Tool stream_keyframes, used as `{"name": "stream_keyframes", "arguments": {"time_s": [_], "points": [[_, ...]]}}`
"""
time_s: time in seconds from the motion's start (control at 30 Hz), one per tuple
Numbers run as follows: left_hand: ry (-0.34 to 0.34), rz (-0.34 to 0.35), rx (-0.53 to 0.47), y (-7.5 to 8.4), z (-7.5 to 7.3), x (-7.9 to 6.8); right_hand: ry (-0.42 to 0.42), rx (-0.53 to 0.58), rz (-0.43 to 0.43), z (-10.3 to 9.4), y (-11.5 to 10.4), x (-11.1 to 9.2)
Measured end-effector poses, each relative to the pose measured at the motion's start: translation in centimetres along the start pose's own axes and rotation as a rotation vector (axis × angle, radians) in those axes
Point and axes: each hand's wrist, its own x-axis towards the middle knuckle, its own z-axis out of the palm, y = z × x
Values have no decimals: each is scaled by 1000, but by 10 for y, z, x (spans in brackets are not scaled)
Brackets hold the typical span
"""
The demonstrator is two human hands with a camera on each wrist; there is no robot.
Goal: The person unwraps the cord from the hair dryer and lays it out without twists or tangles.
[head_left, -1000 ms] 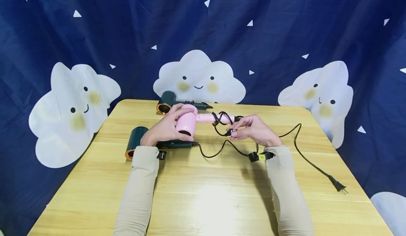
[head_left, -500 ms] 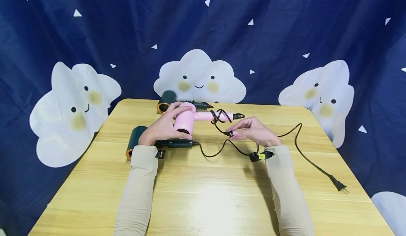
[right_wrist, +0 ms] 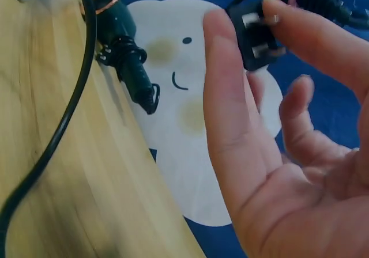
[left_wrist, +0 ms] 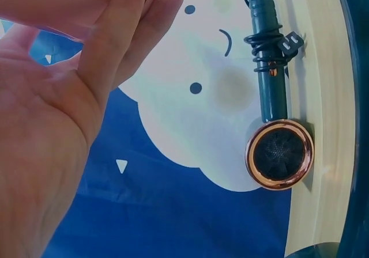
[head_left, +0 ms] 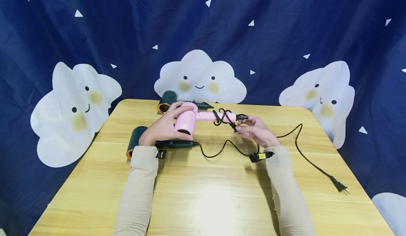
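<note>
My left hand (head_left: 163, 126) grips the barrel of a pink hair dryer (head_left: 186, 121), thumb below and fingers over the top. The dryer is held above the table, its handle pointing right. A black cord (head_left: 223, 116) is looped around that handle. Beside the handle's end, my right hand (head_left: 256, 130) pinches the cord's black two-pin plug (right_wrist: 253, 36) between thumb and fingers. In the left wrist view, my left hand (left_wrist: 52, 108) covers most of what it holds.
A dark green hair dryer (head_left: 137, 139) lies below the left hand, partly hidden; its cord (head_left: 298, 147) crosses the table to a plug (head_left: 338, 185) at right. Another green dryer (left_wrist: 268, 97), its cord wound round the handle, lies at the table's back edge. A cloud-patterned curtain (head_left: 269, 52) hangs behind.
The right hand has brought the plug from below the handle up close to its end, and the loose length of cord is shorter. The left hand keeps its hold on the pink hair dryer.
</note>
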Motion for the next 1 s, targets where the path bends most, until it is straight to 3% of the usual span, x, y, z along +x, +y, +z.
{"name": "stream_keyframes", "arguments": {"time_s": [0.23,0.37,0.67,0.87,1.0], "points": [[-26,9,7,4,3,1,54,102,-24,-4,-3,-1],[-39,2,3,7,6,2,126,115,-46,-3,-5,-1],[-64,8,-7,10,10,5,214,56,-103,-7,-11,-4],[-88,-17,-6,11,13,5,338,-37,-114,-4,-16,-6],[-91,-24,1,11,15,6,356,13,-193,0,-21,-8]]}}
